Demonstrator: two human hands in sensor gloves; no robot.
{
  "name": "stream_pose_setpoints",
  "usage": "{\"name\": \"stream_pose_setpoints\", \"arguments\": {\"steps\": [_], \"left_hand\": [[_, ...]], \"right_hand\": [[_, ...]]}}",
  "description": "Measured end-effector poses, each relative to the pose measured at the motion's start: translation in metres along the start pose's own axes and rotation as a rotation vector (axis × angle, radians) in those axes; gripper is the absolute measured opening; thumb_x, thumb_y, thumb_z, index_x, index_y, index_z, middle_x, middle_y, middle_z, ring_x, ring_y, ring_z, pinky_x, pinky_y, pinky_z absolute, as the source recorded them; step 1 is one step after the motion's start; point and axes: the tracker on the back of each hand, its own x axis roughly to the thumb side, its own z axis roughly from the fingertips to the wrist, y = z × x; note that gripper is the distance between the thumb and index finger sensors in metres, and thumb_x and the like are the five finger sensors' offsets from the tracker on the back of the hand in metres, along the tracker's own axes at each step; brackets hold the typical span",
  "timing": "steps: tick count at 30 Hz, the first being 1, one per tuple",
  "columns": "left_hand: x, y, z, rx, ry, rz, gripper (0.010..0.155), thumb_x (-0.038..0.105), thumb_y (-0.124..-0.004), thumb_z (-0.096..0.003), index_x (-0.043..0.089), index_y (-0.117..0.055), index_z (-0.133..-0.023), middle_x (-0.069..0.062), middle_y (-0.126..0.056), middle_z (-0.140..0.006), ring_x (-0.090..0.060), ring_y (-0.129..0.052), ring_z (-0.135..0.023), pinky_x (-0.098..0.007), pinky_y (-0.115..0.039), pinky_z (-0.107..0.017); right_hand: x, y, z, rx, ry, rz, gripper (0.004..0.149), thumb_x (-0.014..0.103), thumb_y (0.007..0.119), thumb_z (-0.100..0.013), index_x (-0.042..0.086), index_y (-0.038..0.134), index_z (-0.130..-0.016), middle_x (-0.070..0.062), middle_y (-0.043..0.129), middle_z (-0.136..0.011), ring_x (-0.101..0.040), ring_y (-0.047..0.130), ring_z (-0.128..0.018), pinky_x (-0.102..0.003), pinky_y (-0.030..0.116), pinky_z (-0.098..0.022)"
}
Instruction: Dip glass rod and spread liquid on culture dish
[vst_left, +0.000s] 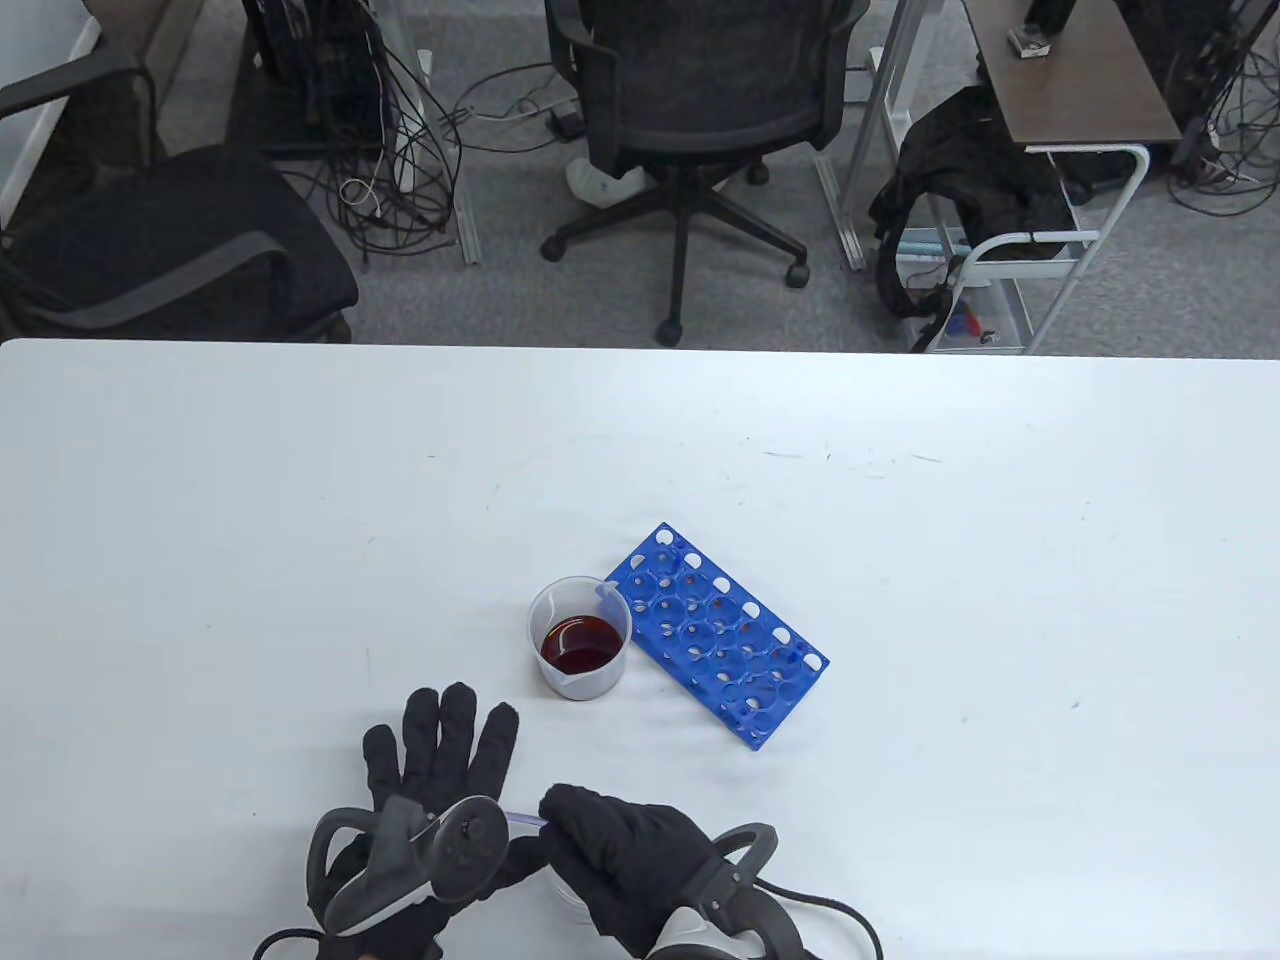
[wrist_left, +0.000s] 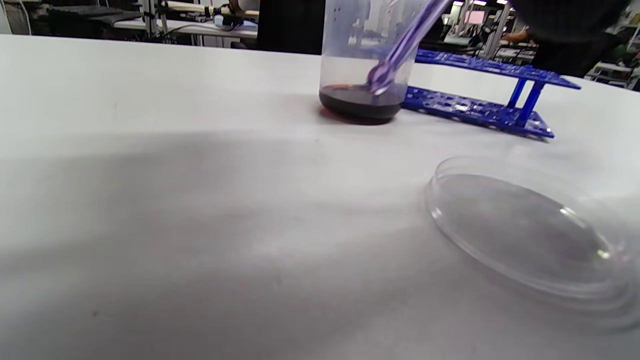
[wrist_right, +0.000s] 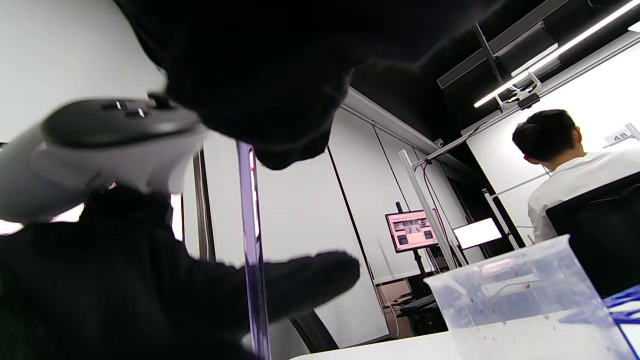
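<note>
Table, left wrist and right wrist views of the rod-handling step. The right hand (vst_left: 625, 865), at the near edge of the table (vst_left: 1000, 600), is curled with its fingers closed around the upper part of the glass rod (vst_left: 522, 820), a thin violet-tinted stick. The left hand (vst_left: 440, 760) lies beside it with fingers spread flat on the table, gripping nothing. The beaker (vst_left: 580, 640), with a shallow layer of dark red liquid, stands well beyond both hands; the blue rack (vst_left: 717, 634) sits just to its right. The culture dish (wrist_left: 525, 235), clear and apparently dry, lies open near the left hand; in the table view the hands hide nearly all of it.

In the left wrist view the rod tip (wrist_left: 380, 80) appears in front of the beaker, but from the table view it seems to hang in the air near the hands, not in the liquid. Whether it already carries liquid cannot be told.

Judged stage: early, with dipping likely next. To do it well, the rod should be kept near upright, lowered inside the rim without striking the wall, and only its tip wetted. The free left hand can steady the dish when spreading; light, even strokes should keep the shallow dish from sliding.
</note>
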Motion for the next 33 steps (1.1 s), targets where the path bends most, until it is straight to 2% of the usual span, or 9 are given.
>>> {"name": "stream_pose_setpoints", "arguments": {"steps": [5, 8, 11, 15, 22, 25, 28, 30, 33], "left_hand": [[0.015, 0.012, 0.018, 0.314, -0.051, 0.001, 0.102, 0.077, -0.067, -0.0374, 0.019, -0.041, -0.117, -0.018, -0.043, -0.120, -0.046, -0.062, -0.111, -0.058, -0.063, -0.079], [0.023, 0.017, 0.031, 0.575, -0.077, 0.013, 0.080, 0.068, -0.074, -0.0402, 0.024, -0.065, -0.106, -0.007, -0.075, -0.109, -0.033, -0.092, -0.090, -0.046, -0.082, -0.066], [0.032, 0.015, 0.038, 0.706, -0.130, 0.020, 0.058, 0.057, -0.081, -0.0435, 0.027, -0.079, -0.093, 0.000, -0.089, -0.093, -0.027, -0.099, -0.070, -0.040, -0.087, -0.055], [0.037, 0.014, 0.039, 0.734, -0.143, 0.019, 0.050, 0.053, -0.084, -0.0444, 0.022, -0.087, -0.083, 0.001, -0.097, -0.078, -0.025, -0.101, -0.056, -0.039, -0.088, -0.047], [0.038, 0.014, 0.039, 0.762, -0.152, 0.015, 0.046, 0.050, -0.086, -0.0451, 0.018, -0.092, -0.078, 0.000, -0.101, -0.065, -0.024, -0.104, -0.044, -0.037, -0.091, -0.039], [0.038, 0.014, 0.039, 0.763, -0.142, -0.010, 0.044, 0.049, -0.085, -0.0459, 0.020, -0.093, -0.078, 0.000, -0.103, -0.064, -0.023, -0.105, -0.043, -0.037, -0.092, -0.038], [0.036, 0.015, 0.038, 0.747, -0.127, -0.033, 0.044, 0.049, -0.086, -0.0454, 0.020, -0.094, -0.077, 0.000, -0.103, -0.063, -0.023, -0.106, -0.042, -0.037, -0.093, -0.037], [0.034, 0.015, 0.036, 0.737, -0.118, -0.028, 0.043, 0.049, -0.086, -0.0453, 0.021, -0.094, -0.077, 0.000, -0.103, -0.063, -0.023, -0.106, -0.042, -0.037, -0.093, -0.037], [0.032, 0.016, 0.036, 0.732, -0.110, -0.025, 0.043, 0.050, -0.086, -0.0452, 0.021, -0.094, -0.077, 0.000, -0.104, -0.063, -0.023, -0.106, -0.042, -0.037, -0.093, -0.036]], "right_hand": [[-0.003, 0.004, 0.001, 0.016, 0.024, 0.007, 0.042, 0.040, 0.079, -0.055, 0.014, 0.077, -0.089, -0.004, 0.097, -0.070, -0.001, 0.099, -0.031, -0.016, 0.088, -0.013], [-0.004, 0.003, 0.001, 0.014, 0.033, 0.011, 0.043, 0.040, 0.079, -0.055, 0.014, 0.078, -0.089, -0.004, 0.098, -0.070, -0.001, 0.100, -0.030, -0.016, 0.088, -0.013], [-0.004, 0.003, 0.001, 0.009, 0.040, 0.005, 0.042, 0.040, 0.079, -0.055, 0.013, 0.077, -0.088, -0.005, 0.098, -0.070, -0.001, 0.100, -0.030, -0.017, 0.088, -0.013], [-0.003, 0.002, 0.001, 0.014, 0.039, 0.012, 0.043, 0.039, 0.078, -0.054, 0.011, 0.079, -0.086, -0.006, 0.099, -0.069, -0.003, 0.101, -0.030, -0.018, 0.088, -0.013], [-0.004, -0.005, -0.005, 0.043, -0.039, 0.092, 0.044, 0.042, 0.076, -0.055, 0.013, 0.080, -0.088, -0.007, 0.098, -0.072, -0.007, 0.103, -0.037, -0.021, 0.090, -0.017], [-0.010, -0.011, -0.007, 0.085, -0.039, 0.102, 0.056, 0.051, 0.075, -0.054, 0.010, 0.076, -0.092, -0.010, 0.095, -0.078, -0.012, 0.103, -0.047, -0.027, 0.091, -0.026], [-0.027, -0.009, -0.007, 0.268, -0.042, 0.027, 0.075, 0.058, 0.074, -0.051, 0.007, 0.064, -0.104, -0.018, 0.082, -0.096, -0.027, 0.095, -0.073, -0.045, 0.086, -0.045], [-0.040, 0.001, -0.003, 0.510, -0.017, 0.010, 0.092, 0.065, 0.069, -0.051, 0.006, 0.041, -0.115, -0.024, 0.057, -0.114, -0.045, 0.072, -0.096, -0.064, 0.070, -0.060], [-0.056, 0.024, 0.011, 0.825, 0.006, 0.106, 0.106, 0.075, 0.057, -0.050, 0.008, 0.009, -0.116, -0.030, 0.021, -0.121, -0.061, 0.041, -0.106, -0.080, 0.050, -0.066]]}}
